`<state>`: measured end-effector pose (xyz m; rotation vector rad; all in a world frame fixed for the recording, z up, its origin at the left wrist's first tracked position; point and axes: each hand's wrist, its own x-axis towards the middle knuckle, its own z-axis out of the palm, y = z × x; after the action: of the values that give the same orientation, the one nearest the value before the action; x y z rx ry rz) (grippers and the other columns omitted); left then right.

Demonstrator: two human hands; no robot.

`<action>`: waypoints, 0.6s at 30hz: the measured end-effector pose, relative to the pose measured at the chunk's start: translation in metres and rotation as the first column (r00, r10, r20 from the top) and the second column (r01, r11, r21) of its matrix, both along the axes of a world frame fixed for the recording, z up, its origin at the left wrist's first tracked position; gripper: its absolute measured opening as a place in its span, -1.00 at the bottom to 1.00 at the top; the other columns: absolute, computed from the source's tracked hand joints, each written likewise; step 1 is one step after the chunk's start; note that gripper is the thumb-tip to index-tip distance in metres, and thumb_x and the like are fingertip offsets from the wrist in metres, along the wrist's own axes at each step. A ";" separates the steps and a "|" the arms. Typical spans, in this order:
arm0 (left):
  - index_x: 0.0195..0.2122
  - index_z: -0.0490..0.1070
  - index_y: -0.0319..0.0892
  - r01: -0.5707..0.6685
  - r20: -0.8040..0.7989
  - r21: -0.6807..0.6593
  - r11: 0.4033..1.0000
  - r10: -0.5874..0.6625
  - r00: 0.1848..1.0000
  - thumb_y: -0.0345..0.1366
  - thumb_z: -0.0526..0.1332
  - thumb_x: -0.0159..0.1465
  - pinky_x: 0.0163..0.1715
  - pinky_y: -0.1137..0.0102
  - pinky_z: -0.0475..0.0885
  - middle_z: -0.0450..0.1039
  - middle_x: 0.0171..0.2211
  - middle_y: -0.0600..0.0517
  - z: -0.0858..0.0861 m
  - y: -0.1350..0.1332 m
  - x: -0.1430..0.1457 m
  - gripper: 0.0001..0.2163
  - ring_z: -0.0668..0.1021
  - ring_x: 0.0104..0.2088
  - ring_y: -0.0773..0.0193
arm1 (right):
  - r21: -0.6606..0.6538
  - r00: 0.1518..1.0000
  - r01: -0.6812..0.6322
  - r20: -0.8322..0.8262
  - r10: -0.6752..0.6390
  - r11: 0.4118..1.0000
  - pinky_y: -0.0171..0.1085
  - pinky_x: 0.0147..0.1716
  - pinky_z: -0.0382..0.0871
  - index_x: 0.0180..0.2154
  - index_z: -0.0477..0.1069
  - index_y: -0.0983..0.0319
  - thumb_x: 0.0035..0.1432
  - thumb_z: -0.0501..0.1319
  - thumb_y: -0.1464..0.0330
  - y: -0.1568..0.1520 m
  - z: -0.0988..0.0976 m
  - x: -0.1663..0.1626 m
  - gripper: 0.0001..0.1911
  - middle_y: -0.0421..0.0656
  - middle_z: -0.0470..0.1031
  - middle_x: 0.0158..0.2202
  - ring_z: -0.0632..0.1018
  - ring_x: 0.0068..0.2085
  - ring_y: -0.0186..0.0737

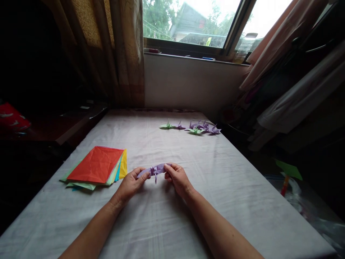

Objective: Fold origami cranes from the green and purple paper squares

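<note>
A purple folded paper crane [155, 169] is stretched between both hands just above the white tablecloth [161, 216]. My left hand [132, 185] pinches its left wing tip. My right hand [177, 178] pinches the right wing tip. The crane's wings are spread out flat, with a small point hanging down in the middle.
A stack of coloured paper sheets [97, 167], red on top, lies to the left of my hands. Several finished purple and green paper cranes [198, 127] sit at the far side of the table. Curtains and a window are behind; dark furniture stands to the left.
</note>
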<state>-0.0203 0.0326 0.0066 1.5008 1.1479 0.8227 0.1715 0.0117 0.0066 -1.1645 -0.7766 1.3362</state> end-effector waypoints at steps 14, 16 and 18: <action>-0.46 0.53 -0.18 -0.043 0.024 0.033 0.999 0.043 0.999 0.09 0.29 0.01 -0.31 0.38 0.39 0.53 -0.50 0.01 0.010 0.002 0.002 -0.62 0.54 -0.37 0.18 | 0.005 0.995 0.067 0.067 -0.068 0.998 -0.41 -0.69 -0.06 -0.56 0.47 0.27 -0.27 0.38 0.11 -0.001 -0.001 0.000 -0.65 -0.23 0.44 -0.59 0.30 -0.64 -0.47; -0.43 0.55 -0.17 -0.045 0.036 0.038 0.998 0.044 0.998 0.09 0.28 0.01 -0.29 0.36 0.41 0.55 -0.47 0.00 0.010 0.002 0.002 -0.61 0.56 -0.35 0.15 | -0.004 0.995 0.080 0.051 -0.080 0.997 -0.42 -0.70 -0.07 -0.55 0.45 0.27 -0.28 0.37 0.10 0.000 -0.002 0.001 -0.64 -0.23 0.44 -0.59 0.30 -0.65 -0.47; -0.42 0.57 -0.17 -0.055 0.046 0.041 0.998 0.053 0.998 0.10 0.28 0.01 -0.27 0.34 0.42 0.57 -0.45 -0.02 0.010 0.002 0.002 -0.61 0.57 -0.32 0.13 | -0.015 0.997 0.078 0.026 -0.078 0.997 -0.43 -0.70 -0.08 -0.55 0.44 0.27 -0.28 0.37 0.10 0.002 -0.001 0.003 -0.63 -0.23 0.44 -0.59 0.30 -0.65 -0.47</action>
<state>-0.0182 0.0347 0.0165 1.4839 1.1478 0.9181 0.1742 0.0133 0.0051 -1.2147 -0.7332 1.2669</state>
